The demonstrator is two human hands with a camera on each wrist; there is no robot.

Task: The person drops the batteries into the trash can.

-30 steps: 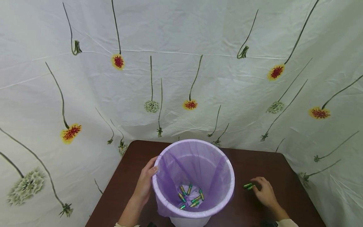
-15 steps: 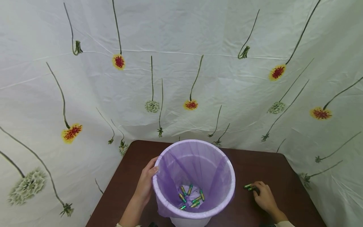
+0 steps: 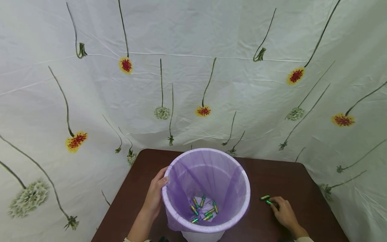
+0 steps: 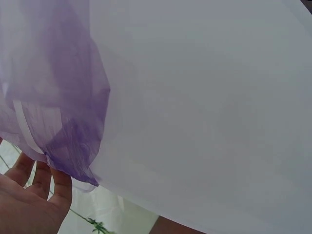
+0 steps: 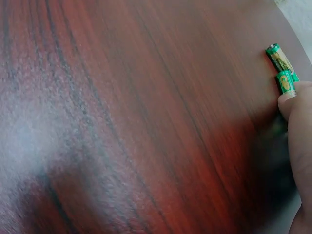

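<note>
A white trash bin [image 3: 203, 236] lined with a purple bag [image 4: 73, 117] stands on the table. My left hand [image 3: 155, 195] grips the left side of its rim, thumb inside and fingers outside. Several green and gold batteries [image 3: 208, 212] lie at the bottom of the bag. To the right of the bin, my right hand [image 3: 284, 211] pinches one green battery [image 5: 285, 83] between thumb and fingers, low at the tabletop. Just beyond it another battery [image 3: 265, 197] lies on the wood. The fingers partly cover the pinched battery.
The dark brown wooden table [image 3: 302, 188] extends on both sides of the bin. Behind and around it hangs a pale cloth [image 3: 193, 80] printed with flowers.
My right hand has closed on the nearer battery and drawn it slightly right and toward me, apart from the other one. The left hand and the bin have stayed in place.
</note>
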